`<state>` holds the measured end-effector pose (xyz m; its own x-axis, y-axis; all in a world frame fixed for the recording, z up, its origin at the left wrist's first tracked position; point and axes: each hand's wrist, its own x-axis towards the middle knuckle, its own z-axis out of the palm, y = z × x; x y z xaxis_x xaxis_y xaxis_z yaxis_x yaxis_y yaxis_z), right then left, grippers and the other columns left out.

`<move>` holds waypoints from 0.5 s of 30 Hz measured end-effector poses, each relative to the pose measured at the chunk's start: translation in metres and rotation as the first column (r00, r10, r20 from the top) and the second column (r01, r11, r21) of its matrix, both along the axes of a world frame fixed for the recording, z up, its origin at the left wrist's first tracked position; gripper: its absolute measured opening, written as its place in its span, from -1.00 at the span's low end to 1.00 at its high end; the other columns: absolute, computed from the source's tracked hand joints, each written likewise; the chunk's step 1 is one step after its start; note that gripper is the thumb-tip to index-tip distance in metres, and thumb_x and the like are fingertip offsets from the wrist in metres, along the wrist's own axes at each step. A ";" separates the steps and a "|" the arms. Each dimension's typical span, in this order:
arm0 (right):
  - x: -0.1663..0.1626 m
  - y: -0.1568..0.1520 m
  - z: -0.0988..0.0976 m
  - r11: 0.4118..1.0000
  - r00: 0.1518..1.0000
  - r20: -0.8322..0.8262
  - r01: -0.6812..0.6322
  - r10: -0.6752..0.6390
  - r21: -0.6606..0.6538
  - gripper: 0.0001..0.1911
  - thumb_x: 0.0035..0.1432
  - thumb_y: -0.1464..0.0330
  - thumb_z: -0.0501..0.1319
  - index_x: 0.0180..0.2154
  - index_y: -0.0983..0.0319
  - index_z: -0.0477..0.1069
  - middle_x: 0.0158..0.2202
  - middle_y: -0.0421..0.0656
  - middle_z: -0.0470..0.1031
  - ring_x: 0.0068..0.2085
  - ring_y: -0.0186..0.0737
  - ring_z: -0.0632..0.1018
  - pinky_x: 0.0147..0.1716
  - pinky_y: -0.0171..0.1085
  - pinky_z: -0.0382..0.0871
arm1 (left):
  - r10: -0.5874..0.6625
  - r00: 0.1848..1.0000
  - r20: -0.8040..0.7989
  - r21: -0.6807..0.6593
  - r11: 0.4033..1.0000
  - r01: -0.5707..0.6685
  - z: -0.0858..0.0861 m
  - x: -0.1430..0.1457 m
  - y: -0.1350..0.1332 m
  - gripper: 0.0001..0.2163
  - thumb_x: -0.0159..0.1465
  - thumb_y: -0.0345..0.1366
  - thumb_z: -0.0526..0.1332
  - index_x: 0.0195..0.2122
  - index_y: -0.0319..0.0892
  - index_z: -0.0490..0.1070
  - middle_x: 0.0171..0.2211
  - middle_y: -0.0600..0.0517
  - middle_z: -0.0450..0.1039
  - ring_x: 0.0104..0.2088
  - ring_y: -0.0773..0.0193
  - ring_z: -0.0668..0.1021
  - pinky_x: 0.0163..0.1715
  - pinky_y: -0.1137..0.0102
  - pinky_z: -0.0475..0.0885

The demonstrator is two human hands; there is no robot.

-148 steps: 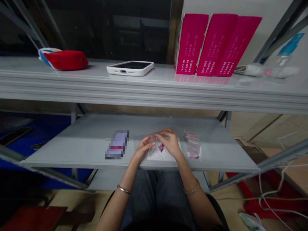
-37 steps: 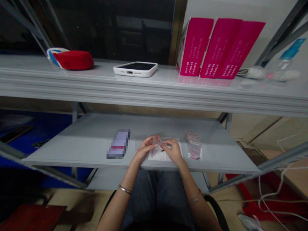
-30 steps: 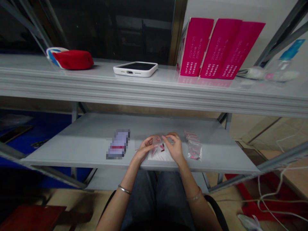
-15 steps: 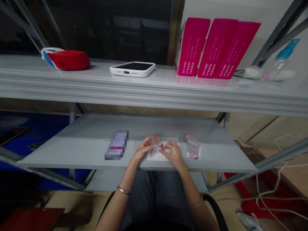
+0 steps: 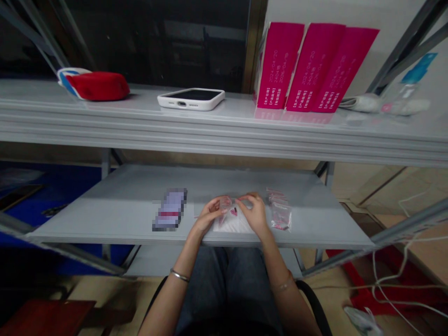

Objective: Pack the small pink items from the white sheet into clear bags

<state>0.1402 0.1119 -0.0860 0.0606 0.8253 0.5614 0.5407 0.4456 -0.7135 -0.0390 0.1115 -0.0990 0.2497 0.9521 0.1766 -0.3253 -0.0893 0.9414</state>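
Note:
My left hand [image 5: 209, 213] is closed on a small clear plastic bag [image 5: 224, 204] with pink marks, thumb in front and fingers behind. My right hand [image 5: 255, 215] is just right of it, thumb and forefinger pinched together near the bag's right edge. What lies between those fingertips is too small to make out. Between the hands a small pink and dark piece [image 5: 234, 212] shows over a white sheet [image 5: 233, 225]. The sheet lies on the grey lower shelf, partly covered by both hands.
Right of my hands lies an overlapping row of small clear bags [image 5: 281, 215]. A blurred-out phone-like object [image 5: 170, 210] is on the left. The upper shelf [image 5: 224, 126] holds a white-cased phone [image 5: 192, 99], pink boxes [image 5: 282, 65], a red pouch [image 5: 100, 87] and a spray bottle [image 5: 408, 91].
My right hand has moved slightly up and away from the small pink and dark piece, towards the bag's upper right edge. My left hand stays in place with the bag.

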 end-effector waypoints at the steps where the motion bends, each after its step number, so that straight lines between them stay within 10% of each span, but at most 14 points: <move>1: -0.002 0.002 0.011 1.000 0.999 -0.035 0.002 -0.001 0.027 -0.87 0.06 0.27 0.25 -0.41 0.19 0.50 -0.35 -0.12 0.49 -0.23 -0.17 0.47 -0.18 -0.22 0.29 | 0.004 1.000 0.004 -0.005 1.000 -0.004 0.000 0.000 0.000 -0.57 -0.03 -0.39 0.37 -0.08 -0.19 0.45 -0.08 -0.10 0.48 -0.04 0.11 0.47 0.06 0.25 0.24; 6: -0.016 0.006 0.041 0.993 0.993 0.031 -0.118 0.117 0.025 -0.88 0.07 0.30 0.24 -0.39 0.17 0.53 -0.34 -0.14 0.50 -0.23 -0.19 0.48 -0.17 -0.24 0.30 | 0.052 0.997 0.061 -0.034 0.998 -0.050 -0.005 -0.001 0.004 -0.55 -0.08 -0.39 0.39 -0.10 -0.19 0.45 -0.09 -0.08 0.49 -0.06 0.12 0.48 0.07 0.24 0.23; 15: -0.018 0.000 0.036 0.981 0.981 0.040 -0.190 0.191 -0.032 -0.78 0.19 0.28 0.12 -0.31 0.17 0.53 -0.26 -0.11 0.52 -0.15 -0.17 0.48 -0.10 -0.20 0.29 | 0.090 0.991 0.103 -0.024 0.996 -0.088 -0.002 -0.001 0.002 -0.55 -0.09 -0.39 0.40 -0.11 -0.19 0.43 -0.10 -0.08 0.49 -0.07 0.14 0.49 0.06 0.26 0.25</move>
